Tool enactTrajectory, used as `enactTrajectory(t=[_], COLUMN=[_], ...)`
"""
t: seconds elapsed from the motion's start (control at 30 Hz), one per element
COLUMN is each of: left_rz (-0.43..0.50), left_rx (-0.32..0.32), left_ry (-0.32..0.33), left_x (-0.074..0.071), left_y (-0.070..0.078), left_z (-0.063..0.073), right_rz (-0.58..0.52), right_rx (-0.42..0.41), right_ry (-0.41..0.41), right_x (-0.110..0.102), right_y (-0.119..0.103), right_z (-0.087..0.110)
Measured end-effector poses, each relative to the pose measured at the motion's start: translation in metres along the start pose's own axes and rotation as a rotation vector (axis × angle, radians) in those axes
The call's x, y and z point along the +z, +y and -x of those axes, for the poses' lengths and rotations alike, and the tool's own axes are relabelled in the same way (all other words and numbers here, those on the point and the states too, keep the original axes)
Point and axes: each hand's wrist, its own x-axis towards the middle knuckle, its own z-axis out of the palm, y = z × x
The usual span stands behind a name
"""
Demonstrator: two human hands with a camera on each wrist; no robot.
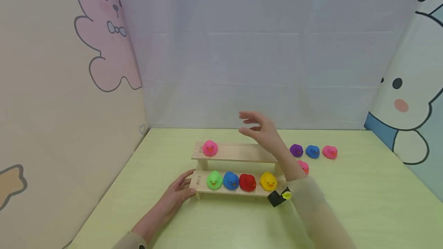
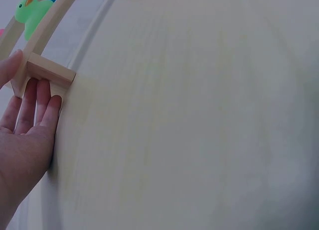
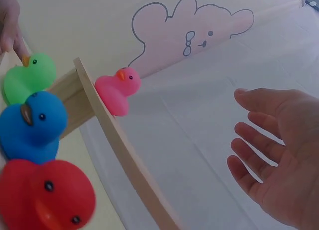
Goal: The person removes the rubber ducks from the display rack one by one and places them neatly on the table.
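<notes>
Wooden rack (image 1: 238,152) on green table (image 1: 346,210) amid cartoon walls; both hands open, left hand (image 1: 178,195) touching it.

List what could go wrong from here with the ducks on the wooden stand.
1. The right hand hovers open above the upper shelf; the forearm crosses over the yellow duck on the lower shelf and might knock it off.
2. The pink duck sits near the upper shelf's end and could topple if bumped.
3. The left hand only touches the stand's end, so the stand may slide.
</notes>
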Motion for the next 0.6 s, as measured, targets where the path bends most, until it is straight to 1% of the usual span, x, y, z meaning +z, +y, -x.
enactTrajectory(t=[0.13, 0.33, 0.53, 0.6], left_rz=[0.002, -0.002, -0.012, -0.012], left_rx=[-0.001, -0.001, -0.006, -0.006], left_ry=[0.001, -0.011, -0.010, -0.008], left_x=[0.000, -0.001, 0.000, 0.001], left_y=[0.000, 0.000, 0.001, 0.002], left_z=[0.000, 0.001, 0.002, 0.002], right_rz=[-0.034, -0.083, -0.074, -0.067], right_rx=[-0.025, -0.070, -0.172, -0.179], right_ry=[-0.007, -0.042, -0.128, -0.159], right_x=[0.020, 0.048, 0.063, 0.068], right_y=[0.005, 0.010, 0.015, 0.018], right_z=[-0.005, -0.011, -0.014, -0.014])
